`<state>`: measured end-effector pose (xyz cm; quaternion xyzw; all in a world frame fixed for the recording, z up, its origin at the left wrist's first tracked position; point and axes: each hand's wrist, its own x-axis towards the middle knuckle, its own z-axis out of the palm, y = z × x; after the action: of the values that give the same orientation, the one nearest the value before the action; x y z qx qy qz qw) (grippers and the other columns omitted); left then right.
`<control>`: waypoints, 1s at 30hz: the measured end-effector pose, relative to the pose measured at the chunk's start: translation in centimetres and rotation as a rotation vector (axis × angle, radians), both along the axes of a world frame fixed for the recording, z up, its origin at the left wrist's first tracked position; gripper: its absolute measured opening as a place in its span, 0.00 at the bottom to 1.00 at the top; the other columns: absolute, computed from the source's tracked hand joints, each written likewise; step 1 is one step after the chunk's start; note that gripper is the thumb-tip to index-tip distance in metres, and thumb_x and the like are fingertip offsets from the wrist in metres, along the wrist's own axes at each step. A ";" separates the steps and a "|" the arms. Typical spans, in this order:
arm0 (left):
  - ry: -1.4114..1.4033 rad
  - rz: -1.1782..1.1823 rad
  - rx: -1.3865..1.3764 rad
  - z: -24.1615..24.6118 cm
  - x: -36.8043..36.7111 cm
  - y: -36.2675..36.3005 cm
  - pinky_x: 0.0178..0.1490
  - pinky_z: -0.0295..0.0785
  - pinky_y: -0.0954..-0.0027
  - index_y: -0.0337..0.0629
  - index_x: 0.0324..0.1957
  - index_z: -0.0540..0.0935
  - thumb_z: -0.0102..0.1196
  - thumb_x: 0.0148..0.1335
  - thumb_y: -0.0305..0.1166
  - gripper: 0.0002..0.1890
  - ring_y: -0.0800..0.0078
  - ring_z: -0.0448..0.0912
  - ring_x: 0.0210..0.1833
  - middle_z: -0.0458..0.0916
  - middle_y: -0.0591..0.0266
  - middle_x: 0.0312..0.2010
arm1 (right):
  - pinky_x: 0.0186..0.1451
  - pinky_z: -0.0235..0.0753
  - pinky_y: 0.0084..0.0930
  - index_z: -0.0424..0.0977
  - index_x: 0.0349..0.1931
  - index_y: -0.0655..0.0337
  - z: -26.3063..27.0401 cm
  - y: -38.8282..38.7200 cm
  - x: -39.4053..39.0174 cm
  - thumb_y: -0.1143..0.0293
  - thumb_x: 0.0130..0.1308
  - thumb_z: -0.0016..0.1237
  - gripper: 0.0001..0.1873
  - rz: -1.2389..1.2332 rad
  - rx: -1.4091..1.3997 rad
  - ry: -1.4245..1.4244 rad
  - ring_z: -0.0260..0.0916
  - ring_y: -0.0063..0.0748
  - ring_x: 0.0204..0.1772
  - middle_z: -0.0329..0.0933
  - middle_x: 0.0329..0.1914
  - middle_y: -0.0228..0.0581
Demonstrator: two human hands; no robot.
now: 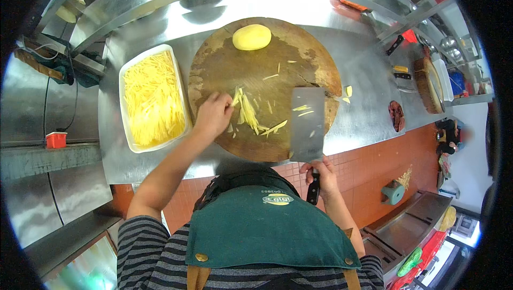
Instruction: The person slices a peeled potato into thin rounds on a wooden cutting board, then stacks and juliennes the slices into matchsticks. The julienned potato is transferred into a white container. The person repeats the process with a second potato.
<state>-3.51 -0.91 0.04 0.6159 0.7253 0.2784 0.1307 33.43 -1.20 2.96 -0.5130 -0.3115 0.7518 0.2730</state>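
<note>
A round wooden chopping board [216, 65] lies on the steel counter before me. My left hand [215, 112] is over its left side, fingers curled together, pinching the end of a small bunch of pale yellow potato strips [249, 114]. My right hand [322, 175] grips the black handle of a cleaver [308, 125] at the board's near right edge. The broad blade lies over the board's right side, with a few strips stuck to its face. A whole peeled potato [251, 37] rests at the board's far side. Loose strips [275, 127] are scattered near the middle.
Left of the board stands a white plastic tub [124, 89] full of potato strips. Potato offcuts [348, 91] and a dark red piece of meat [396, 116] lie to the right. Farther right are knives [402, 76] and another wooden board [425, 89]. A green stool [392, 192] stands on the tiled floor.
</note>
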 end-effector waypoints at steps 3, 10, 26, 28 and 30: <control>-0.241 0.089 0.008 -1.0 2.8 -0.8 0.39 0.79 0.62 0.39 0.45 0.80 0.66 0.56 0.29 0.15 0.60 0.83 0.33 0.81 0.54 0.33 | 0.22 0.72 0.23 0.70 0.46 0.66 -0.3 0.6 -2.0 0.73 0.69 0.42 0.09 0.151 -0.015 0.016 0.69 0.28 0.18 0.81 0.31 0.52; -0.325 0.264 0.059 -0.7 6.1 -0.3 0.37 0.79 0.68 0.34 0.50 0.78 0.73 0.52 0.33 0.25 0.68 0.81 0.30 0.80 0.55 0.35 | 0.24 0.71 0.21 0.69 0.50 0.65 -1.0 2.6 -6.8 0.70 0.73 0.40 0.11 0.420 0.049 0.027 0.70 0.26 0.20 0.81 0.32 0.46; 0.006 0.312 0.414 4.5 -0.8 -4.4 0.74 0.51 0.46 0.44 0.74 0.61 0.58 0.67 0.41 0.36 0.41 0.55 0.73 0.57 0.43 0.72 | 0.25 0.71 0.19 0.67 0.55 0.63 2.3 2.0 -21.1 0.70 0.74 0.38 0.13 0.716 0.179 0.209 0.69 0.24 0.19 0.81 0.34 0.46; 0.196 0.302 0.275 4.1 -2.8 -4.9 0.74 0.49 0.44 0.47 0.74 0.62 0.54 0.68 0.43 0.34 0.41 0.52 0.76 0.54 0.46 0.75 | 0.25 0.72 0.20 0.67 0.54 0.63 3.0 1.3 -23.8 0.70 0.73 0.38 0.13 0.765 0.183 0.233 0.70 0.25 0.19 0.81 0.34 0.46; 0.163 0.305 0.136 3.8 -4.9 -5.4 0.76 0.42 0.39 0.49 0.75 0.60 0.43 0.73 0.48 0.32 0.43 0.45 0.79 0.49 0.53 0.78 | 0.25 0.72 0.20 0.67 0.54 0.63 2.4 1.1 -25.6 0.70 0.73 0.38 0.13 0.804 0.188 0.229 0.70 0.25 0.19 0.81 0.34 0.47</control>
<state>-8.37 -6.27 3.79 0.5268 0.7979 0.2926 -0.0142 7.85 -0.12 5.40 -0.2370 -0.5214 0.8189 0.0365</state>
